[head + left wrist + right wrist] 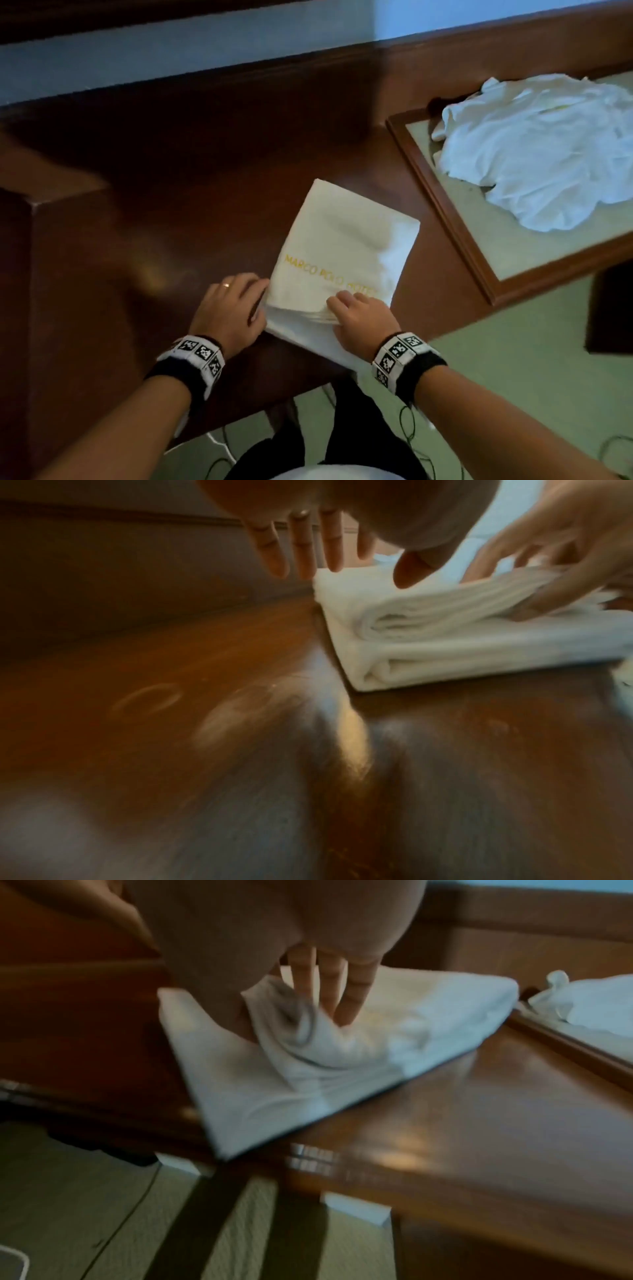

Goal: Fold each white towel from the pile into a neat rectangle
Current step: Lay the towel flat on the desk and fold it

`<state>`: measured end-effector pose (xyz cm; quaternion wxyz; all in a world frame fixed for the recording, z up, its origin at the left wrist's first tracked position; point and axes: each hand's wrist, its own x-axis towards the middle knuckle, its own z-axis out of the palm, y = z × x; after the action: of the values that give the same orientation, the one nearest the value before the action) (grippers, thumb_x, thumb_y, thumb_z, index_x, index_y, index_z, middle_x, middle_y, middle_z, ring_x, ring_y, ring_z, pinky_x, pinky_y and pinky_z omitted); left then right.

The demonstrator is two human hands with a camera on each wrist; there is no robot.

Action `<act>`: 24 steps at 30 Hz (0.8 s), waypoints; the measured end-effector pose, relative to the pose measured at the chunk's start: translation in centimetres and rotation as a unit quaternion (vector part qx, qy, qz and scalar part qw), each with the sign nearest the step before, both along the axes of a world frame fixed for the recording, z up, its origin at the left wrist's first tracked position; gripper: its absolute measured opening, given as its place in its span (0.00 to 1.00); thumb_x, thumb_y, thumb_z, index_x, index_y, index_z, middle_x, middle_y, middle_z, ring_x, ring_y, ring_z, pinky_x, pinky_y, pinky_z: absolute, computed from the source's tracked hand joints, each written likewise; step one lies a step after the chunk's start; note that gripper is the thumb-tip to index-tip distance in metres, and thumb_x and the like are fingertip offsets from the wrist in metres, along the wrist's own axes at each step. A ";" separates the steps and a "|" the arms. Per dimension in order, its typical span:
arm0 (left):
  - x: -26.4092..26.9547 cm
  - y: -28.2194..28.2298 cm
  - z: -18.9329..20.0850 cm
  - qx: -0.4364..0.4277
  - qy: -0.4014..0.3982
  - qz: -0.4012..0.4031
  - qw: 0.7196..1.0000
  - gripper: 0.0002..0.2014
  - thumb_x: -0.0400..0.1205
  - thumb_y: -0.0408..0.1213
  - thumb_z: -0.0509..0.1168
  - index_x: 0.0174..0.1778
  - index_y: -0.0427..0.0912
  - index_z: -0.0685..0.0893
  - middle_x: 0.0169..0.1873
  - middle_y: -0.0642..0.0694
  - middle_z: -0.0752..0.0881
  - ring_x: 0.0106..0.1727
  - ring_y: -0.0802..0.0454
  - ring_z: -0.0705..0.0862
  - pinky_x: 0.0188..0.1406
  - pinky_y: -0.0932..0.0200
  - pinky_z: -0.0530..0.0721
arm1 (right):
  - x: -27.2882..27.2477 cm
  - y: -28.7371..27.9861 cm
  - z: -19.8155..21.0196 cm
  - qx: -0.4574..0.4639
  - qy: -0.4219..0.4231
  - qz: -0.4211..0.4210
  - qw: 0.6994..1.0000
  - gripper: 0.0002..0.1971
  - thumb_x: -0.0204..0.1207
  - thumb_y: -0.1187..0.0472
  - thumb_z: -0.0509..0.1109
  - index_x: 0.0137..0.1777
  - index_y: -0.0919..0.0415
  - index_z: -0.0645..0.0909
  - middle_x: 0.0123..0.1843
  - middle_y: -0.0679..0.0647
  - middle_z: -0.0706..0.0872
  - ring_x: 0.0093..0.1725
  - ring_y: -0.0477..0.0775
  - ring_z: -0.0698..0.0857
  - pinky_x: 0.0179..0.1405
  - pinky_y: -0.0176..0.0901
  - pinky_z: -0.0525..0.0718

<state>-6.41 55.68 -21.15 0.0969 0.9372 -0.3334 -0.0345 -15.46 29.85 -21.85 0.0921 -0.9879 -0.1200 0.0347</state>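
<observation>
A folded white towel (342, 253) with gold lettering lies on the dark wooden table (164, 212), its near corner over the table's front edge. My left hand (239, 298) is flat beside the towel's left edge, fingers (301, 547) straight, fingertips touching the edge. My right hand (354, 310) is at the near edge. It pinches the upper layers of the towel (428, 1015), with fingers (329, 993) on top and the thumb underneath, and lifts them slightly. The loose pile of white towels (534, 150) sits at the far right.
The pile lies on a lower surface with a wooden frame (445, 212) and a green inlay, right of the table. Green carpet (513, 377) with thin cables lies below. A raised wooden ledge (51, 192) borders the table's left side.
</observation>
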 end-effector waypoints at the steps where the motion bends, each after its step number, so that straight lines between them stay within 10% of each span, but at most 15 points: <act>1: -0.2 -0.1 -0.3 0.010 -0.015 -0.053 0.998 0.26 0.72 0.49 0.61 0.64 0.42 0.83 0.60 0.41 0.83 0.54 0.37 0.84 0.47 0.45 0.82 | -1.3 0.8 -0.9 -0.015 0.022 -0.012 1.000 0.23 0.55 0.63 0.76 0.52 0.60 0.77 0.50 0.59 0.83 0.40 0.65 0.85 0.26 0.49 0.79; 6: -0.1 -2.6 -2.1 0.112 -0.001 -0.194 0.975 0.29 0.66 0.49 0.71 0.63 0.44 0.79 0.65 0.37 0.82 0.60 0.35 0.81 0.50 0.43 0.80 | -5.0 0.2 -2.0 -0.052 0.053 -0.051 0.996 0.32 0.59 0.65 0.66 0.69 0.62 0.81 0.72 0.64 0.80 0.68 0.68 0.82 0.51 0.57 0.87; 10: 1.0 -5.9 -2.4 0.129 0.019 -0.205 0.970 0.27 0.60 0.41 0.77 0.54 0.46 0.78 0.56 0.37 0.83 0.54 0.35 0.83 0.43 0.44 0.79 | -4.5 -3.6 -2.9 -0.039 0.105 -0.047 0.993 0.44 0.51 0.72 0.79 0.74 0.62 0.79 0.76 0.63 0.79 0.71 0.67 0.82 0.56 0.60 0.88; 17: 3.0 -7.5 -0.8 0.030 -0.049 -0.185 0.981 0.12 0.68 0.36 0.66 0.46 0.40 0.83 0.41 0.38 0.81 0.39 0.36 0.81 0.32 0.47 0.78 | -3.2 -5.4 0.1 0.035 -0.054 -0.172 0.983 0.16 0.58 0.73 0.69 0.48 0.66 0.82 0.49 0.62 0.82 0.45 0.66 0.80 0.36 0.52 0.82; 24: -0.6 -3.9 -3.3 0.012 -0.015 -0.242 0.970 0.11 0.74 0.39 0.60 0.46 0.39 0.84 0.43 0.39 0.81 0.39 0.37 0.79 0.31 0.48 0.80 | -8.2 -4.4 -3.0 -0.015 -0.022 -0.157 0.987 0.15 0.60 0.68 0.75 0.49 0.65 0.82 0.48 0.61 0.83 0.44 0.65 0.81 0.38 0.54 0.84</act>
<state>-6.99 51.75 -24.41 0.0694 0.8302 -0.5511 -0.0473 -23.63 25.46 -24.80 0.0792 -0.9963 0.0346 0.0001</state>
